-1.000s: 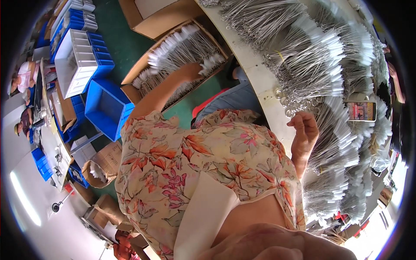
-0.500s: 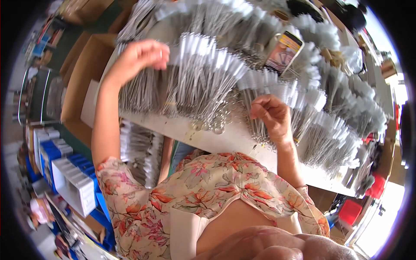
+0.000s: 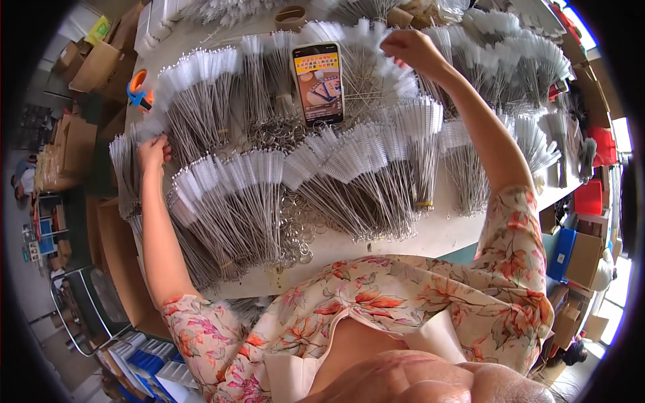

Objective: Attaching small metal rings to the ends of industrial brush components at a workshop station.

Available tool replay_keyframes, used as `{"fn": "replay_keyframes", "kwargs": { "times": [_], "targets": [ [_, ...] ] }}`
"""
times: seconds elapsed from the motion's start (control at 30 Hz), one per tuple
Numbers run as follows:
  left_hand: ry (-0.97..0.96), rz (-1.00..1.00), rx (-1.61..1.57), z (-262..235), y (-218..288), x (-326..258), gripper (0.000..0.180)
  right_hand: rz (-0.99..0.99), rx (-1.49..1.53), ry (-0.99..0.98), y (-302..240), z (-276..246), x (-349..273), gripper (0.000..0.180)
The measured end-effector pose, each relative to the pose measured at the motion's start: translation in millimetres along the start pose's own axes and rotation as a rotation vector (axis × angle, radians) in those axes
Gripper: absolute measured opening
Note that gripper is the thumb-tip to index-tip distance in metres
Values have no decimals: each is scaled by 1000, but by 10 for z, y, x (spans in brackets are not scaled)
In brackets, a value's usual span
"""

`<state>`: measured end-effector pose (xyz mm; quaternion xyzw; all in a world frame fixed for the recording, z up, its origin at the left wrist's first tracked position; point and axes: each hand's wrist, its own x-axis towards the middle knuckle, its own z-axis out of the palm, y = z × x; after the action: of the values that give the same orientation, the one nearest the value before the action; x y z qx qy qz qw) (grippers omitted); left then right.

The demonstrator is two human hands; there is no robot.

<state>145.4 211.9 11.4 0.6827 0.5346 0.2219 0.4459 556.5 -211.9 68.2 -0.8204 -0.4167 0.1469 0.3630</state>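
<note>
On the crowded white worktable [image 3: 430, 235], the left hand [image 3: 153, 151] grasps a brush bundle [image 3: 124, 171] left of the phone [image 3: 318, 84], the right hand [image 3: 410, 48] pinches brushes [image 3: 376, 64] right of it, and a pull may snag neighbouring wires.

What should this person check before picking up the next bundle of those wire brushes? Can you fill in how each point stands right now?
1. Left hand on a bundle: ok, it touches the brush bundle at the table's left edge; whether it grips cannot be told.
2. Right hand on a bundle: ok, it rests on the white bristle tips at the far bundles.
3. Phone safe from being knocked: not ok, it lies on top of the brushes between both hands.
4. Loose metal rings out of the way: not ok, they lie scattered among the near bundles.
5. Bare table to set a bundle down: ok, a strip at the near edge.
</note>
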Motion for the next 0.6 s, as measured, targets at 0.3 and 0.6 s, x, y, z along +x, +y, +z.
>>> {"fn": "replay_keyframes", "kwargs": {
  "times": [0.3,0.6],
  "targets": [
    [337,18,-319,-149,226,-334,10,139,-479,148,115,572,748,27],
    [-81,458,-54,805,1668,-802,24,-188,823,471,-260,-337,562,19]
  ]
}}
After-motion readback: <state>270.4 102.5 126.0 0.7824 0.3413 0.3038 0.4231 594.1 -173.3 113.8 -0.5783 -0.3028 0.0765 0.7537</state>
